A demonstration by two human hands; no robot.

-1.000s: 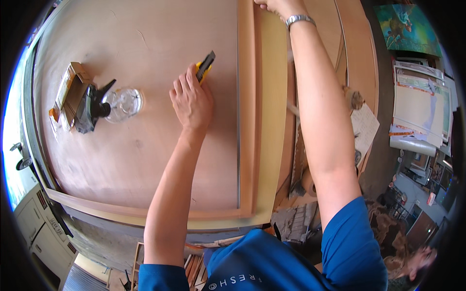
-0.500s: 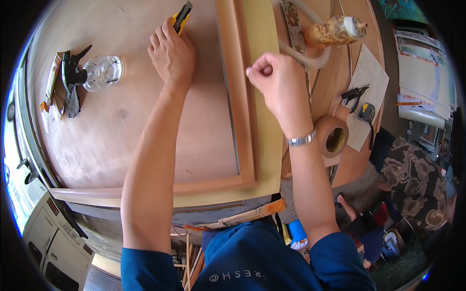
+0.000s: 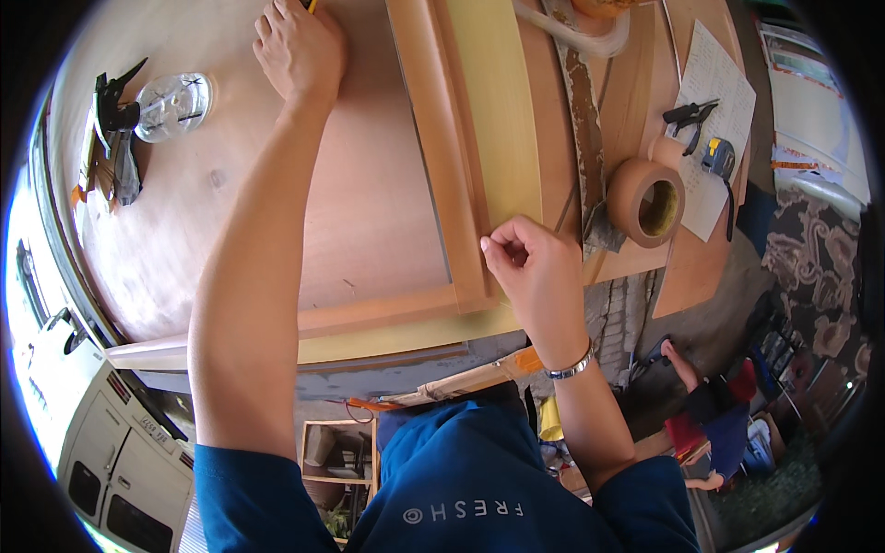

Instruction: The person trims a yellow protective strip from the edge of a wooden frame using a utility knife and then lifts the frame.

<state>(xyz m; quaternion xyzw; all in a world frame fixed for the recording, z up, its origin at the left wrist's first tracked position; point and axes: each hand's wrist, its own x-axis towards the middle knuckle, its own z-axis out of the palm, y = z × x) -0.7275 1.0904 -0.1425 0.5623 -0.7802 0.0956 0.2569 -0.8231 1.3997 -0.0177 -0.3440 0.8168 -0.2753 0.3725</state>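
Note:
My left hand (image 3: pixel 300 51) rests on a pinkish board (image 3: pixel 359 184) at the top, closed round a yellow utility knife (image 3: pixel 312 5), mostly hidden or out of frame. My right hand (image 3: pixel 535 276), wrist bearing a steel watch, is pinched at the outer edge of a brown strip (image 3: pixel 441 147) running down the board's right side, over yellow sheeting (image 3: pixel 502 111); anything between those fingers is too small to make out. A brown tape roll (image 3: pixel 623 198) lies to its upper right. A clear bottle with black trigger (image 3: pixel 171 106) lies on the board's left.
A paper (image 3: pixel 701 194) holds pliers (image 3: pixel 693 120) and a tape measure (image 3: pixel 719 158). A long worn bar (image 3: pixel 585 120) lies right of the sheeting. A white van (image 3: pixel 115 470) stands at lower left; another person (image 3: pixel 724 433) is low at lower right.
My right hand has come down from the top to near the strip's lower end, fingers pinched. My left hand has shifted up and leftward in view, still with the knife.

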